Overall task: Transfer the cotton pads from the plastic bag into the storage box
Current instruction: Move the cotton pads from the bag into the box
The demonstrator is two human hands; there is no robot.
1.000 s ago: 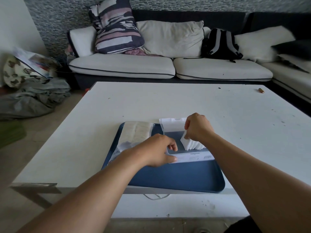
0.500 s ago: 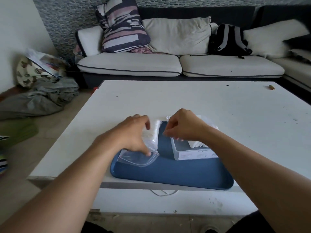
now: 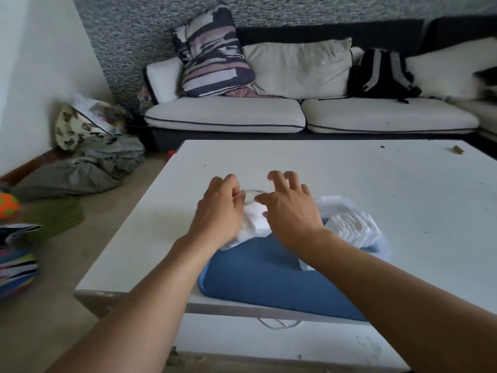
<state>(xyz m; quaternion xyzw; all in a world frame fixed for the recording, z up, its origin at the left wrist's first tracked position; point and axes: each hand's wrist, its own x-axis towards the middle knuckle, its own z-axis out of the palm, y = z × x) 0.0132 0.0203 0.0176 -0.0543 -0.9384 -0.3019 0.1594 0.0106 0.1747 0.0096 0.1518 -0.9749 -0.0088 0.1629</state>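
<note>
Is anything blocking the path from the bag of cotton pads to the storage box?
Nothing visible does. The plastic bag, under both hands, lies just left of the open storage box on the blue tray; only bare tray separates them.

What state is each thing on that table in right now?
Bag: open-mouthed, pads inside, held by both hands.
Box: open, partly filled with pads.
Left hand: gripping the bag.
Right hand: fingers spread, at the bag's mouth.
Tray: flat on the table, overhanging its near edge.
</note>
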